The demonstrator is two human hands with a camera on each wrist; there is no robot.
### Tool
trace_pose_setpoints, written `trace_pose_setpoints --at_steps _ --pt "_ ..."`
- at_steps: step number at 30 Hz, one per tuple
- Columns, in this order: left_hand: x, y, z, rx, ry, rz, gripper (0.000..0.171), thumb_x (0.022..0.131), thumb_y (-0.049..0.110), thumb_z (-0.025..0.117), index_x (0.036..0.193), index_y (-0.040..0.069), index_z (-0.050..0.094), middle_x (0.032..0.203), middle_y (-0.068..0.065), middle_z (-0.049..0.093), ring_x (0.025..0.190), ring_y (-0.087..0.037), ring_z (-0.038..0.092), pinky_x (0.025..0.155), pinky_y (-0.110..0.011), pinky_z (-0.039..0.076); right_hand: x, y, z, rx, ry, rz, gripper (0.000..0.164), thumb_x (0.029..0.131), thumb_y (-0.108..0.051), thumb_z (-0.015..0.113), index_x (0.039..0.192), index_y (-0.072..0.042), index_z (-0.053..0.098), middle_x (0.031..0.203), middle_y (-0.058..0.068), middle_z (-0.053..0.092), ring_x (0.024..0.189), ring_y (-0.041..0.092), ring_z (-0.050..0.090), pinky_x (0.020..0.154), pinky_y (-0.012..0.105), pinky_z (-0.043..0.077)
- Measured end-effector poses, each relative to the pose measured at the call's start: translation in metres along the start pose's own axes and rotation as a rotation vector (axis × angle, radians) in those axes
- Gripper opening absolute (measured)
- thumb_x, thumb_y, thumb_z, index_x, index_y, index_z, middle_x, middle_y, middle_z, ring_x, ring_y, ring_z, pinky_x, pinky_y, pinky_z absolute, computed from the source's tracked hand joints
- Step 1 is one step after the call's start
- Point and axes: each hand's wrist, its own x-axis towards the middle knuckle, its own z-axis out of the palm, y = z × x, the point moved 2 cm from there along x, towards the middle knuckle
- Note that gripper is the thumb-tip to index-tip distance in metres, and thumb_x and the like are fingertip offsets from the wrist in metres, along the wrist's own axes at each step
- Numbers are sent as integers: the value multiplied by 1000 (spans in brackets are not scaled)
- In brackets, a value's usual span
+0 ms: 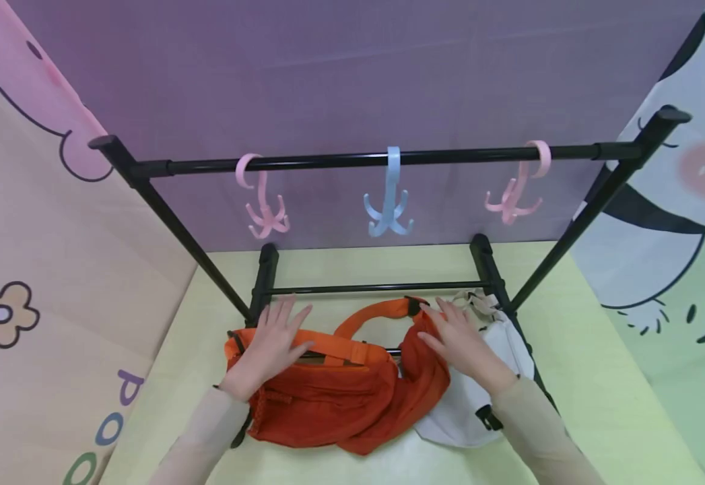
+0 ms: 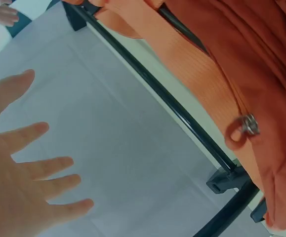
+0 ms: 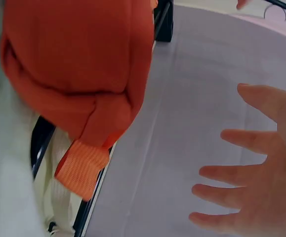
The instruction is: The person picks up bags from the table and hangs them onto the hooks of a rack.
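An orange-red bag (image 1: pixel 322 397) with a zip and a wide orange strap (image 1: pixel 382 310) lies slumped over the lower bars of a black rack. My left hand (image 1: pixel 270 343) hovers above its left part, fingers straight and spread; the left wrist view shows this hand apart from the bag (image 2: pixel 231 64). On the other side my right hand (image 1: pixel 464 340) is held likewise over the bag's right end, with spread fingers and nothing in it. Partly under the orange bag and my right forearm lies a white bag (image 1: pixel 461 407) with a black buckle. Its left portion is hidden.
The black rack's top bar (image 1: pixel 328 161) carries a pink hook (image 1: pixel 264 202) at left, a blue hook (image 1: pixel 390 195) in the middle and another pink hook (image 1: pixel 514 192) at right. Slanted posts stand at both sides. Printed cloth walls surround the pale yellow tabletop (image 1: pixel 607 397).
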Motion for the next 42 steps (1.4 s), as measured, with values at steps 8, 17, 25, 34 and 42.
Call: trace_pose_setpoints --at_steps 8,17,25,34,42 --pt "5 -7 -1 -50 -50 49 54 84 31 60 130 7 43 134 -23 34 123 -38 30 96 -54 25 16 -15 5 -53 -89 -90 47 86 -29 57 123 -2 49 119 24 49 109 38 46 88 56 32" --pt "12 -14 3 -60 -143 87 48 85 27 58 126 5 47 128 -23 42 118 -37 38 94 -53 30 32 -33 11 -41 -309 -92 46 88 -31 53 124 -4 48 116 15 55 106 30 51 89 50 37" --pt "19 -24 10 -61 -239 90 45 86 25 58 124 4 49 124 -23 46 115 -36 43 91 -52 33 48 -47 28 -32 -427 -109 43 88 -30 53 124 -7 50 116 11 56 106 25 53 86 45 40" --pt "24 -33 23 -86 -368 31 41 87 24 56 122 2 51 121 -21 49 112 -35 45 90 -51 35 63 -68 45 -62 -577 -108 38 89 -29 52 122 -10 53 118 3 55 106 17 52 87 38 42" --pt "31 -40 37 -90 -483 -30 43 87 24 56 123 2 49 118 -18 51 110 -33 46 89 -48 36 78 -71 63 -69 -690 -98 31 90 -27 52 113 -9 59 107 1 59 96 13 55 84 29 43"
